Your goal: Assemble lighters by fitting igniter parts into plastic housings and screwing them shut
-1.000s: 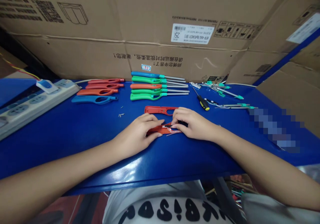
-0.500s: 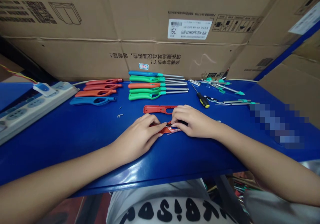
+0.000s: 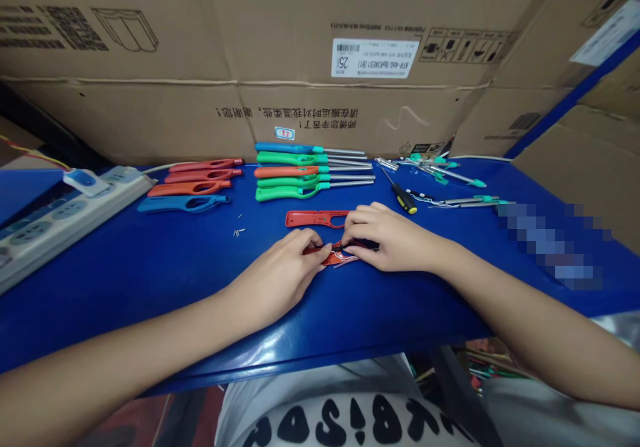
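My left hand is closed on the left end of an open orange-red lighter shell half lying on the blue table. Thin white and dark wires run inside that shell. My right hand is closed over its right part, thumb and fingertips pinched at a small black part among the wires; the fingers hide much of it. Just behind, an empty red shell half lies with its inner side up, its right end covered by my right hand.
Several assembled lighters with metal tubes lie at the back middle. Coloured handles are at left beside a power strip. Small screws lie nearby. A screwdriver and tube assemblies are at right. A cardboard wall stands behind.
My right hand has shifted slightly, its fingers still bent over the shell. My left hand keeps its place. The whole view has moved a little.
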### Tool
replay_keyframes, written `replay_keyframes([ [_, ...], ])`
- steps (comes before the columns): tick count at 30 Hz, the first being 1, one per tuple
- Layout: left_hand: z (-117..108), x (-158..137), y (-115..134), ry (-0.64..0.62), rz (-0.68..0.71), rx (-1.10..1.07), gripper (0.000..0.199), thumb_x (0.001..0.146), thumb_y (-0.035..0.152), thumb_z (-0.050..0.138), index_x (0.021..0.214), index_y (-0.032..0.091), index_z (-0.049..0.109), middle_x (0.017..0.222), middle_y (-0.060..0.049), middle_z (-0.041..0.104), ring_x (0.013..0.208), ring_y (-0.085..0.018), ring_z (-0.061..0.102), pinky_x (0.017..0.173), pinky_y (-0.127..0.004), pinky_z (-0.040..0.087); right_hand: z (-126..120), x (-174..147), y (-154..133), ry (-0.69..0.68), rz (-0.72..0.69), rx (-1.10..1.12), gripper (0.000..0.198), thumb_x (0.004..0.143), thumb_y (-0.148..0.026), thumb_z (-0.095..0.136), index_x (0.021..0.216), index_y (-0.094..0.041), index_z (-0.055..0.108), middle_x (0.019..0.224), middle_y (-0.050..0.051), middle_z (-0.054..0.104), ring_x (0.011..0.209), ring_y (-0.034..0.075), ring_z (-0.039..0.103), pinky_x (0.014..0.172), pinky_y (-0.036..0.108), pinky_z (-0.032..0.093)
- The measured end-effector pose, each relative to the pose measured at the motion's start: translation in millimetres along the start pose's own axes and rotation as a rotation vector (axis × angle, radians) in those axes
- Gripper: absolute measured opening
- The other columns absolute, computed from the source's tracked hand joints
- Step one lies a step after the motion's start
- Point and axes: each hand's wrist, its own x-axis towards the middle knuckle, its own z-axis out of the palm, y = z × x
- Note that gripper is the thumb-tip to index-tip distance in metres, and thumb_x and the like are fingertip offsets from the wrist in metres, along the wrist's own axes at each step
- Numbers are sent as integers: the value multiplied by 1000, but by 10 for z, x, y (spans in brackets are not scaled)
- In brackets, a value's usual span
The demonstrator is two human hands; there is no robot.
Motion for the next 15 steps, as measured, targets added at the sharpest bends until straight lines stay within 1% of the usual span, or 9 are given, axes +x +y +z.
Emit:
replay_keyframes([
  [3,14,-15,37,-16,-9,55,33,106,20,43,125,10,67,115,-15,62,106,-26,60,93,-44,56,-87,-36,18,41,9,-74,12,96,-25,59,96,-19,70,100,6,68,94,21,59,83,36,35],
  [5,32,-35,46,-2,2,91,32,105,19,44,127,8,65,116,-16,62,106,-27,60,94,-45,56,-137,-66,50,84,14,-103,14,97,-26,57,95,-18,69,98,7,68,90,21,59,82,36,36],
  [7,44,-52,41,14,16,109,32,104,19,46,128,7,64,116,-16,63,107,-27,60,94,-46,56,-174,-93,80,92,12,-57,15,97,-25,56,96,-17,68,97,7,67,88,19,60,82,35,39],
  [9,44,-63,27,21,28,96,32,104,18,47,130,7,63,117,-16,63,108,-27,60,96,-44,56,-194,-111,91,62,9,39,14,97,-25,56,98,-17,67,96,7,65,86,17,60,78,31,43],
  [12,24,-71,9,36,35,53,34,103,17,48,135,10,59,119,-14,64,111,-26,60,97,-42,56,-189,-120,66,26,0,136,10,95,-24,59,97,-17,66,94,5,63,79,15,59,71,27,45],
  [15,6,-71,9,40,21,20,35,103,17,48,137,14,55,120,-11,64,111,-25,59,98,-42,55,-152,-116,26,2,-25,193,7,93,-20,62,98,-17,66,97,5,64,81,14,60,72,25,47],
])
